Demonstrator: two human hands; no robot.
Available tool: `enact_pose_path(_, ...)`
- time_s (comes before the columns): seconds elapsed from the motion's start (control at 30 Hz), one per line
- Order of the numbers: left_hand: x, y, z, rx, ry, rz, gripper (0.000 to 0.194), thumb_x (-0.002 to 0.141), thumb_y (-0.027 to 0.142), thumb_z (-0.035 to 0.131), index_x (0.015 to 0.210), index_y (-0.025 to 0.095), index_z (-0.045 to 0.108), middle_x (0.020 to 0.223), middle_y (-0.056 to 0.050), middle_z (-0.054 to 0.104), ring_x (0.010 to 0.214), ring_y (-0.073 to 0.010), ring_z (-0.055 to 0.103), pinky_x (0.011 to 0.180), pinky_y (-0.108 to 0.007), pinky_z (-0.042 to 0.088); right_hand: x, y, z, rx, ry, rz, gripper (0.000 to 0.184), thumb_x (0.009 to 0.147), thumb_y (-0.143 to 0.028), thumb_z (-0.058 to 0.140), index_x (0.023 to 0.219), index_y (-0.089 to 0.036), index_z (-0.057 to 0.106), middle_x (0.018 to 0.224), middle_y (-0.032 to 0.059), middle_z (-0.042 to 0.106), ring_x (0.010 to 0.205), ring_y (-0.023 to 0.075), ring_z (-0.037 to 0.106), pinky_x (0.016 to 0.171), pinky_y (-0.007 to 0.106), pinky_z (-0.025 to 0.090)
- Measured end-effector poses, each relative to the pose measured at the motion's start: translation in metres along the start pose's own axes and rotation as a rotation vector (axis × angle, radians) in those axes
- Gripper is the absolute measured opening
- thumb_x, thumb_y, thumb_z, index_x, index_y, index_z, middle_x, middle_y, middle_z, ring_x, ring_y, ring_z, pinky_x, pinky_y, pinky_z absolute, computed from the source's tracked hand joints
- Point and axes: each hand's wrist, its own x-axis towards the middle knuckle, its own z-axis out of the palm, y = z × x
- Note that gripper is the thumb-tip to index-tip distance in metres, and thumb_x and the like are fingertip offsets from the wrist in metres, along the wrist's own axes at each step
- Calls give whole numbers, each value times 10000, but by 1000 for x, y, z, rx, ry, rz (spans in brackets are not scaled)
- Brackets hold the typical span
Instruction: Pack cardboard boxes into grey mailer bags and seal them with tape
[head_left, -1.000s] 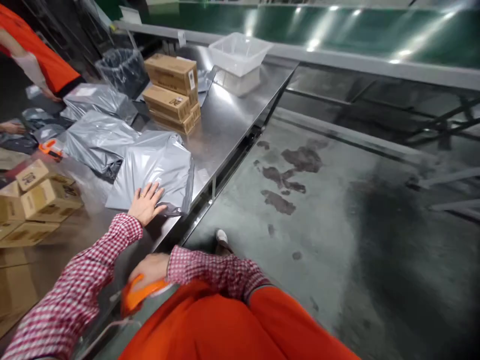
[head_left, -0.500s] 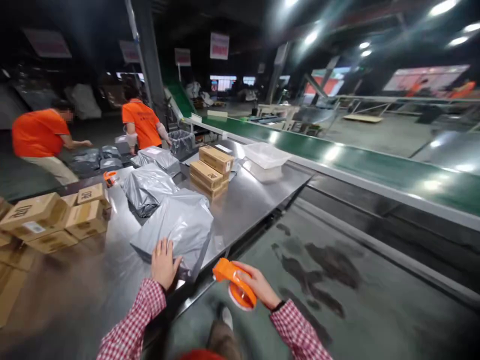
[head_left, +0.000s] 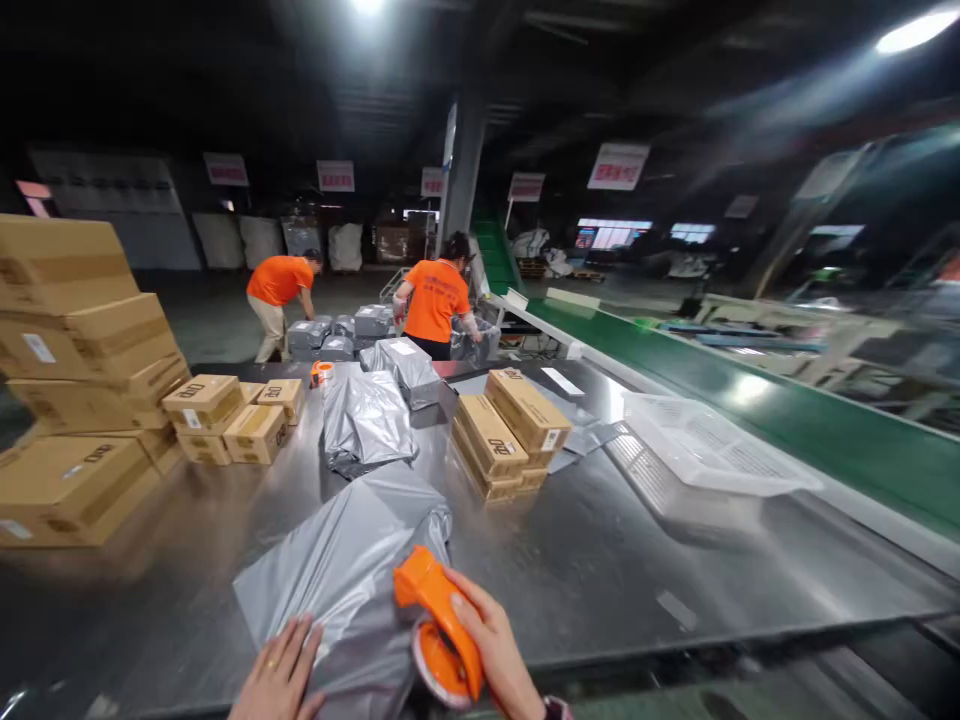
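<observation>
A grey plastic mailer bag (head_left: 367, 550) with something bulky inside lies at the near edge of the metal table (head_left: 600, 570). My left hand (head_left: 281, 670) rests on its lower left side, fingers stretched out. In my right hand (head_left: 487, 640) is an orange tape dispenser (head_left: 442, 620), its head over the bag's right side; whether it touches the plastic I cannot tell. Just behind lies a second wrapped grey parcel (head_left: 367, 420), and a third parcel (head_left: 405, 370) with a white label sits beyond that one.
Brown cartons (head_left: 82, 340) are stacked at the left, with smaller boxes (head_left: 225, 415) beside them. Long cartons (head_left: 499, 430) stand mid-table near a white plastic basket (head_left: 705, 445). A green conveyor (head_left: 750, 385) runs behind. Two people in orange shirts (head_left: 435, 300) work beyond the table.
My view has swung left and nearer the table. The tape dispenser in my right hand has come from beside the table to over the bag. My left hand stays on the bag.
</observation>
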Motion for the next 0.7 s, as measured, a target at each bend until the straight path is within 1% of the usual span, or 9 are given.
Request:
enact_pose_path(0.1, 0, 1, -37, -375, 76, -182, 481, 884, 602, 487, 1123, 340, 813, 1280, -86, 710, 1223, -384, 656, 1070, -544, 547, 4, -15, 14, -14, -44, -33, 475, 748, -685, 710, 1090, -370, 807, 1188, 114, 768, 1067, 382, 743, 967, 580, 592)
enact_pose_path(0.13, 6, 5, -53, -551, 104, -253, 519, 925, 622, 428, 1090, 309, 807, 1255, -87, 731, 1221, -359, 666, 1120, -551, 506, 4, -22, 19, -60, -62, -75, 480, 769, -661, 702, 1115, -345, 804, 1204, 116, 762, 1091, 368, 737, 983, 561, 590)
enact_pose_path(0.2, 28, 16, -81, -945, 116, -332, 600, 909, 690, 474, 1165, 226, 754, 1301, -124, 707, 1259, -332, 644, 1189, -537, 433, 5, -36, 28, -161, -103, -164, 466, 814, -594, 680, 1162, -307, 794, 1201, 111, 765, 1090, 335, 740, 976, 511, 601)
enact_pose_path(0.27, 54, 27, -101, -1389, -11, -323, 667, 888, 758, 487, 1218, 223, 710, 1308, -130, 702, 1257, -306, 648, 1161, -497, 471, 7, -46, 34, -257, -149, -227, 437, 846, -532, 662, 1190, -292, 786, 1152, 103, 782, 1015, 305, 761, 914, 459, 626)
enact_pose_path(0.33, 74, 36, -112, -1618, -173, -264, 619, 852, 752, 574, 1150, 232, 730, 1228, -123, 733, 1187, -299, 685, 1111, -478, 517, 8, -49, 37, -342, -180, -271, 408, 872, -489, 649, 1199, -286, 783, 1132, 101, 788, 976, 286, 769, 886, 428, 629)
enact_pose_path(0.4, 85, 40, -117, -1653, -282, -230, 523, 800, 686, 693, 1037, 225, 761, 1129, -118, 755, 1099, -298, 713, 1068, -473, 544, 7, -49, 40, -396, -209, -290, 400, 890, -462, 645, 1221, -278, 773, 1167, 106, 777, 1007, 287, 764, 903, 430, 623)
enact_pose_path(0.5, 93, 36, -112, -1641, -336, -273, 451, 698, 622, 809, 930, 238, 766, 1036, -103, 764, 1010, -289, 728, 1002, -440, 575, 6, -44, 45, -424, -229, -261, 399, 897, -453, 646, 1244, -289, 759, 1205, 104, 762, 1047, 306, 756, 908, 457, 621)
enact_pose_path(0.6, 98, 30, -98, -1601, -364, -304, 466, 707, 663, 775, 903, 242, 735, 980, -81, 759, 922, -254, 731, 905, -407, 601, 5, -40, 57, -424, -232, -172, 403, 905, -457, 644, 1272, -321, 739, 1234, 85, 752, 1081, 311, 747, 936, 474, 609)
enact_pose_path(0.7, 106, 16, -87, -1450, -327, -316, 509, 683, 675, 751, 794, 182, 687, 757, -58, 703, 681, -195, 666, 701, -352, 588, 6, -39, 71, -432, -271, -89, 470, 859, -440, 702, 1307, -298, 719, 1283, 86, 729, 1146, 316, 723, 1021, 483, 571)
